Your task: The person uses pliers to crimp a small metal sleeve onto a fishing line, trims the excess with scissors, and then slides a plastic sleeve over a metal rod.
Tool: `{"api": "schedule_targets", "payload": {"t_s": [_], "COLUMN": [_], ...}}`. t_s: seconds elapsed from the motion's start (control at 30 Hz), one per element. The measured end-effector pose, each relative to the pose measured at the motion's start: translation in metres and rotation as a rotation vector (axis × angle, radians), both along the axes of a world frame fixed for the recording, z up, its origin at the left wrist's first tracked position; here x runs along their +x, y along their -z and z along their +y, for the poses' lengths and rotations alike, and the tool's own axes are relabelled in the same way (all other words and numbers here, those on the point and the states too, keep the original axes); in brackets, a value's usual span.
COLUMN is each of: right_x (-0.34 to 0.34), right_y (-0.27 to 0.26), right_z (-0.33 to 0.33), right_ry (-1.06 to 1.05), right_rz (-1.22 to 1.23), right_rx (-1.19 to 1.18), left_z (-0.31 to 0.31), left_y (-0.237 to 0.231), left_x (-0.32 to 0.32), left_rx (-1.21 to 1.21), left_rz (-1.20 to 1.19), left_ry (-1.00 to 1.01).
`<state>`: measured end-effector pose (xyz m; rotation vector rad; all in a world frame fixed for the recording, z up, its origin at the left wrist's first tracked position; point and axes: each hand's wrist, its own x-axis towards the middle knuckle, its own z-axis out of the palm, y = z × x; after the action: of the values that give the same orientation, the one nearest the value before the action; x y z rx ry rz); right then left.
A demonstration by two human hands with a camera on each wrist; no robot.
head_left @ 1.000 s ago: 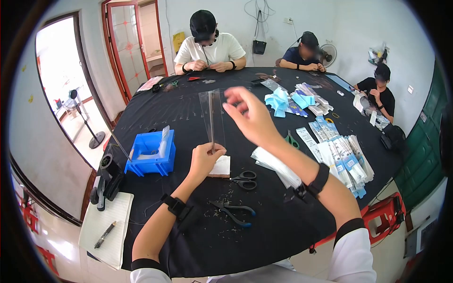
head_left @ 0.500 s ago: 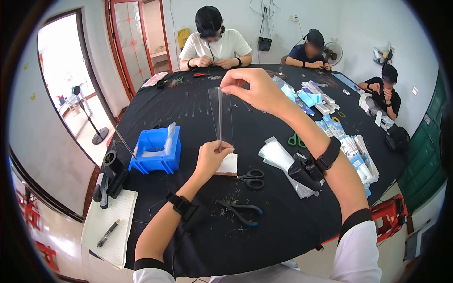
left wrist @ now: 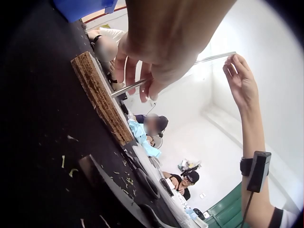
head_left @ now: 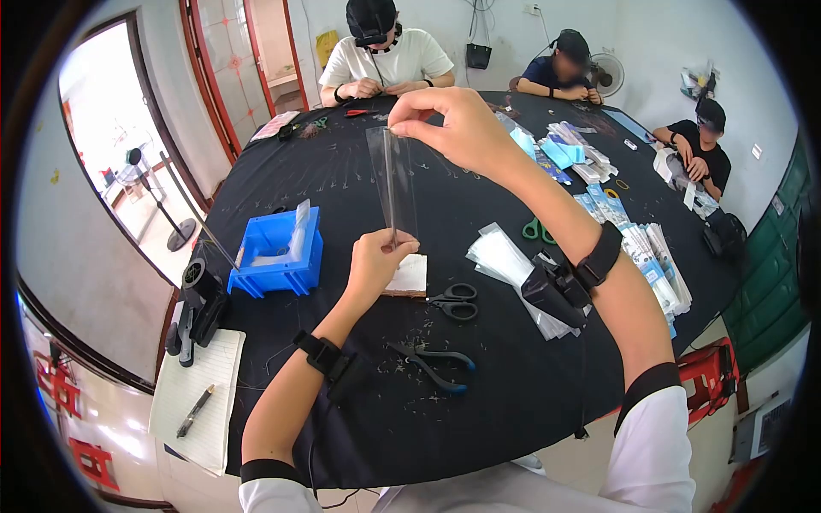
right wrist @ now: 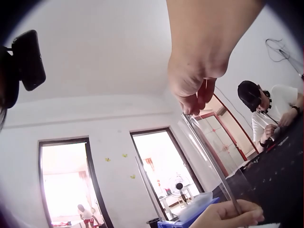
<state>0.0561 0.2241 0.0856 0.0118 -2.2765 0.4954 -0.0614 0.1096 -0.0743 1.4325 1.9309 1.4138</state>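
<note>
Head view, clear sleeve upright lengthwise, left fingers pinching bottom, right fingers top

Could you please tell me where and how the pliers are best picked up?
I would grip the pliers around both handles, coming down from above and from the wearer's right. They lie flat on the black cloth, with the handles spread toward that side and the jaws pointing left.

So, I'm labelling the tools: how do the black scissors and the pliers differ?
The black scissors have looped handles; the pliers have separate, spread handles with blue ends. The scissors lie beside the block; the pliers, nearer the person. Both rest on black cloth.
</note>
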Motion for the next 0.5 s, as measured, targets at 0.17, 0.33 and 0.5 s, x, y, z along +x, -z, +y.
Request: {"api": "schedule_targets", "payload": {"t_s": [0.17,0.33,0.5], "right_x": [0.004,-0.001,0.031], "right_y": [-0.012,-0.042,-0.108], "right_z": [0.000,0.007,-0.014], "right_ry": [0.014,-0.019,-0.041], "right_rz": [0.035,0.231,0.208], "right_rx": [0.018,0.214,0.132], "left_z": [0.006,0.012,0.013], "left_y": [-0.003,-0.032,-0.098], "left_x": [-0.002,-0.008,-0.006], "left_rx": [0.175,0.242,0.309], "left_rz": [-0.047,0.036,0.069], "left_ry": [0.047,0.035,0.106]}}
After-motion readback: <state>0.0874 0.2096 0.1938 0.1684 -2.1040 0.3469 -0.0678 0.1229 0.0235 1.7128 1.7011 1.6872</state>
